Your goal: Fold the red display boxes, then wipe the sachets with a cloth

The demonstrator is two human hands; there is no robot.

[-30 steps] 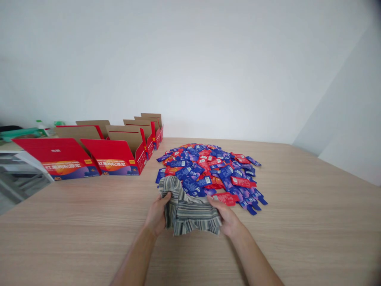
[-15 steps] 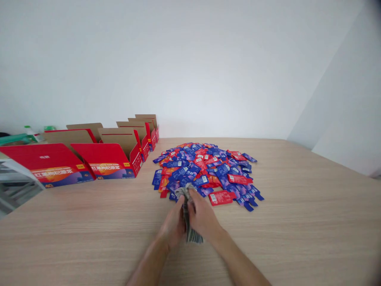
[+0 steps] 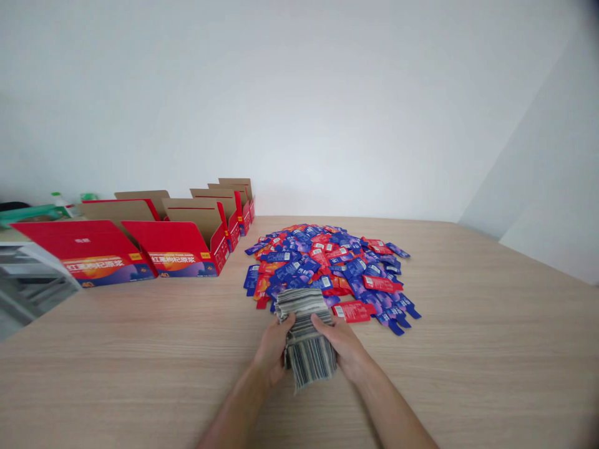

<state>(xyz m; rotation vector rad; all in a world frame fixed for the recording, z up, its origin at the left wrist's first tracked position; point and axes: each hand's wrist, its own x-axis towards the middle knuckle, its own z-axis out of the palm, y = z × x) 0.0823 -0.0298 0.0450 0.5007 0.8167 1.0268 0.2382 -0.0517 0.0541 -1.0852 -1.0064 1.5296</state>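
Note:
A grey-and-cream striped cloth (image 3: 306, 337), folded and frayed at its lower edge, is held between both hands above the near part of the table. My left hand (image 3: 274, 349) grips its left side, thumb on top and fingers hidden beneath. On the right side, my right hand (image 3: 344, 346) holds it the same way, its thumb lying across the stripes. Just beyond the cloth spreads a heap of flat red and blue-purple printed packets (image 3: 322, 259). One red packet (image 3: 354, 310) lies near my right hand at the heap's front edge.
Several red printed cartons (image 3: 173, 246) with raised brown flaps stand in rows on the left of the wooden table (image 3: 468, 349). Behind them, past the table's left edge, are a bottle with a green cap (image 3: 60, 202) and a teal item (image 3: 28, 215). A white wall rises behind.
The cloth was bunched narrowly between my hands; now it is spread wider and flatter. My hands have moved apart, one to each side of it. The view has shifted slightly.

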